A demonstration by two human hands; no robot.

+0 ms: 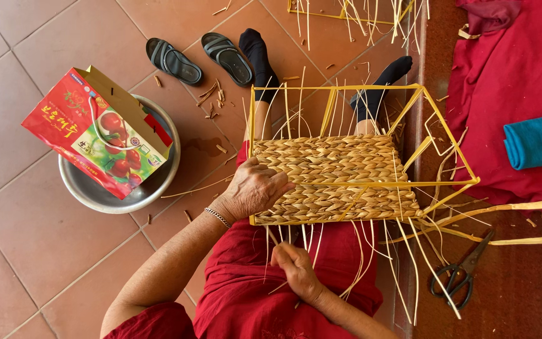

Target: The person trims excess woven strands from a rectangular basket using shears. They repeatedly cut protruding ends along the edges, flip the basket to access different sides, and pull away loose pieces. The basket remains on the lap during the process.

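A yellow wire frame shaped like a box rests on my lap, its near side filled with woven straw matting. My left hand lies on the matting's left edge, fingers curled over the frame. My right hand sits below the frame on my red clothing, pinching thin loose straw strands that hang from the weave. More strands stick up through the open part of the frame.
A metal basin holds a red paper gift bag at the left. Black sandals lie on the tiled floor. Scissors rest at the right, near red cloth and a blue roll.
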